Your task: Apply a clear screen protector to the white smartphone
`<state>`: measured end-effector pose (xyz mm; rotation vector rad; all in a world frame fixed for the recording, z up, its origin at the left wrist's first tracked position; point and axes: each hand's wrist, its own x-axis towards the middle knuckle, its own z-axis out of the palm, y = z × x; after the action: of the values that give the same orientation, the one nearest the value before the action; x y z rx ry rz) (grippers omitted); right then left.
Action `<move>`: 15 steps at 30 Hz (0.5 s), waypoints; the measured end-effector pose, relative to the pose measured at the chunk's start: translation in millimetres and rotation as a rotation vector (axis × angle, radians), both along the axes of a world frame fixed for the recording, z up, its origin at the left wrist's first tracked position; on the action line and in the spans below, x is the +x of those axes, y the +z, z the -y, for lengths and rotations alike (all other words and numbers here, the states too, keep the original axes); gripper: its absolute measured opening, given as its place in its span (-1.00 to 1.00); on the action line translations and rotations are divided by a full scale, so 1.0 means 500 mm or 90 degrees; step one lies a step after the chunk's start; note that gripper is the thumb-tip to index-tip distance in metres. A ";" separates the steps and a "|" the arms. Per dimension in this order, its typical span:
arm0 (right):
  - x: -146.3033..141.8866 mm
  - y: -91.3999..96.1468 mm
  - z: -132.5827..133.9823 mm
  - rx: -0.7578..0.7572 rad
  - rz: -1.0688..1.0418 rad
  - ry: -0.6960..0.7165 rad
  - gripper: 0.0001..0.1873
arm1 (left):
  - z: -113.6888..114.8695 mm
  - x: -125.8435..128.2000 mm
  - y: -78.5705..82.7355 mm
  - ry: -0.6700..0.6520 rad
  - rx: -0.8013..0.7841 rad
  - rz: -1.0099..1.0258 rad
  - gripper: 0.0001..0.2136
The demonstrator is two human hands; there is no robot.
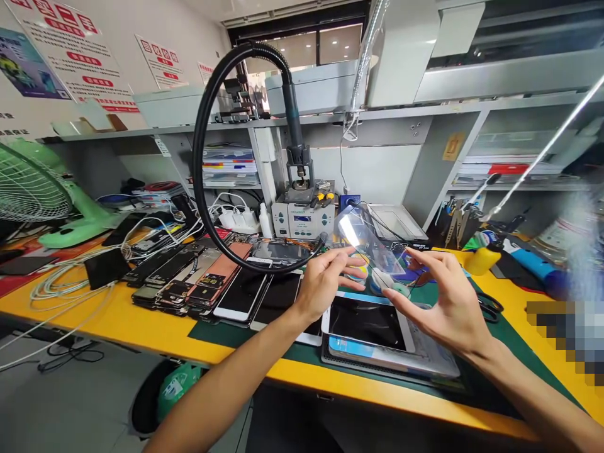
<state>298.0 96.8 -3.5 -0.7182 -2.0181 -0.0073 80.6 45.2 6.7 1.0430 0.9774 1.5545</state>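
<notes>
Between my two hands, a clear, glossy phone-sized sheet [363,236] is held tilted above the bench. My left hand [325,280] pinches its left edge with the fingertips. Fingers and thumb of my right hand [441,302] grip the sheet's right side and lower corner. Right below lies a white-framed tablet [370,322] with a dark screen, resting on a larger silver device [436,358] and a blue-and-white piece. To the left of the tablet, white-framed phones [243,296] lie face up in a row.
Stacked phone parts [177,283] cover the bench's left side. A black flexible hose [198,157] arches up in front of the soldering station [304,217]. White cables [61,280] and a green fan [70,214] stand left. Scissors [491,306] and a yellow bottle [482,259] lie right.
</notes>
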 end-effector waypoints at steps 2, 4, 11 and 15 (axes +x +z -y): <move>-0.001 -0.001 0.001 -0.004 0.002 -0.003 -0.31 | 0.002 -0.001 0.001 -0.011 -0.002 0.014 -0.62; -0.002 -0.002 0.002 -0.007 0.002 -0.003 -0.32 | 0.005 -0.003 0.003 -0.022 -0.002 0.026 -0.62; -0.003 -0.004 0.005 -0.018 0.002 -0.001 -0.31 | 0.011 -0.004 0.010 -0.048 -0.004 0.038 -0.60; -0.001 -0.004 0.006 -0.025 0.005 0.010 -0.29 | 0.012 -0.001 0.006 -0.055 0.004 0.030 -0.59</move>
<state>297.4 94.0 -5.4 -0.7281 -2.0361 0.0392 80.2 39.2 9.8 1.0353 0.8855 1.5049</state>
